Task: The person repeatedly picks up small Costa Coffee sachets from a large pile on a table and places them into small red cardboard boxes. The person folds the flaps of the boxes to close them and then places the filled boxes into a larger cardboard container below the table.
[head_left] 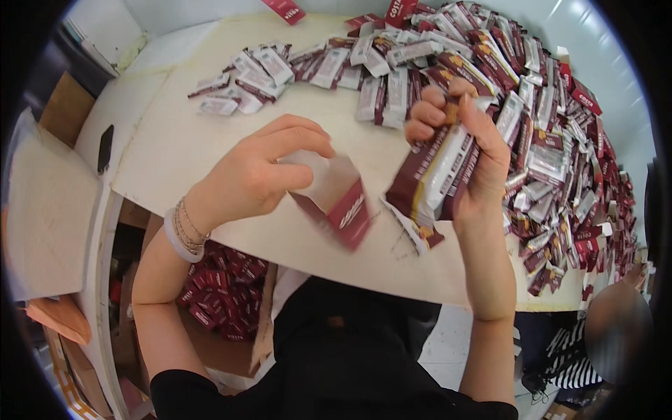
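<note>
My left hand (pixel 262 168) pinches a small dark-red carton (pixel 343 210) by its rim. The carton is tilted, its pale inside shows, and motion blurs its lower end. My right hand (pixel 483 150) is raised over the table, with fingers and thumb wrapped round a bundle of maroon and silver stick sachets (pixel 441 168). Beneath that bundle is another sachet (pixel 413 227); whether it is held or lies on the table I cannot tell. The carton and the bundle are apart.
A large heap of loose sachets (pixel 539 154) covers the table's (pixel 189 147) right and far side, and a smaller pile (pixel 255 73) lies far left. Below the edge stands a cardboard box of red cartons (pixel 227 294). A phone (pixel 106 148) lies at left. Another person (pixel 619 322) is at right.
</note>
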Motion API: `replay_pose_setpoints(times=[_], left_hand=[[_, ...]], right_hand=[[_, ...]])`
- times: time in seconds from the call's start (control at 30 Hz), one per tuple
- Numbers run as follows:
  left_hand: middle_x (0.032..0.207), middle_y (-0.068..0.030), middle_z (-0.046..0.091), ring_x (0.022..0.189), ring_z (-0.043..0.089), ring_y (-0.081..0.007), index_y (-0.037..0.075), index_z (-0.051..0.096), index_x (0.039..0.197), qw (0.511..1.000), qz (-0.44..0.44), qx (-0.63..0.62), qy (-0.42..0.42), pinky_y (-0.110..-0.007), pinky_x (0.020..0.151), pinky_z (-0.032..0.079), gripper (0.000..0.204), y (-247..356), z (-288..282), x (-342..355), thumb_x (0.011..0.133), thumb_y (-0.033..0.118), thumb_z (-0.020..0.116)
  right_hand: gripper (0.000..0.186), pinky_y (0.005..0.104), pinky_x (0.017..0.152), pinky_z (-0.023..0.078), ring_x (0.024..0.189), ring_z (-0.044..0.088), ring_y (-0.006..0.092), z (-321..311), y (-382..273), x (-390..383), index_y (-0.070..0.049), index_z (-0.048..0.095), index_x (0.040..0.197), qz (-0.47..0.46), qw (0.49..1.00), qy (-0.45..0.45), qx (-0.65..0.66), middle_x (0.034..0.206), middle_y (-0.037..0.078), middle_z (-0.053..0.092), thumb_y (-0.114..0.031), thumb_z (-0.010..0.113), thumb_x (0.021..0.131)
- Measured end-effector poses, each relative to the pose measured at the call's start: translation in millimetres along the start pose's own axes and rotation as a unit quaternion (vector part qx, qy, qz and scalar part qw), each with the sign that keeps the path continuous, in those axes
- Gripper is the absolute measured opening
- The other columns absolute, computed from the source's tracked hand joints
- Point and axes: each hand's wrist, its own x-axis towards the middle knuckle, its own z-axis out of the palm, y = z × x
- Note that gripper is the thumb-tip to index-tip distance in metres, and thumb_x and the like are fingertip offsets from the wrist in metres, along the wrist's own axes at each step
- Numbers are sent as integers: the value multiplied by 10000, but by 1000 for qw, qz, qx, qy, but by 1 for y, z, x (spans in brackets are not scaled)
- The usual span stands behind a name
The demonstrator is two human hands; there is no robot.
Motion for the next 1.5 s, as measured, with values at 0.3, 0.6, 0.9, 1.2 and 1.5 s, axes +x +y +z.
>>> replay_pose_setpoints(times=[0.3,0.6,0.9,1.2,1.5], left_hand=[[990,-110,644,845,606,-228,-9,506,658,979,-18,-64,194,-282,600,489,138,39,61,-5,678,-89,617],[1222,-243,549,1068,623,-333,0,508,1124,855,-159,-223,440,-347,825,542,323,84,107,-30,839,-11,659],[1180,-263,583,1009,640,-396,-53,413,1303,911,-224,-6,345,-407,830,548,664,123,156,-57,730,-26,749],[1334,-293,487,1102,609,-419,52,327,1382,926,-222,-160,260,-419,910,537,680,105,145,-75,805,-103,650],[1246,-221,524,1073,603,-345,47,616,1194,925,-221,-200,237,-388,907,524,447,105,131,-67,773,-103,643]], right_hand=[[305,265,590,513,661,612,133,15,64,-39,-65,467,1018,-217,925,154,-273,820,66,579,-72,719,847],[319,312,680,434,737,491,169,3,75,-71,-39,545,969,-360,651,-52,-666,1019,143,465,-37,772,744],[312,286,747,436,917,487,191,12,80,-78,-9,536,1007,-369,566,-40,-736,1151,147,419,-133,753,819],[549,536,1061,265,1092,496,264,-15,68,-113,-71,695,1028,-395,283,-191,-853,1135,71,637,-551,435,966],[322,389,878,457,940,586,251,-35,48,-98,5,632,1088,-297,632,-139,-702,1073,99,650,-47,682,774]])
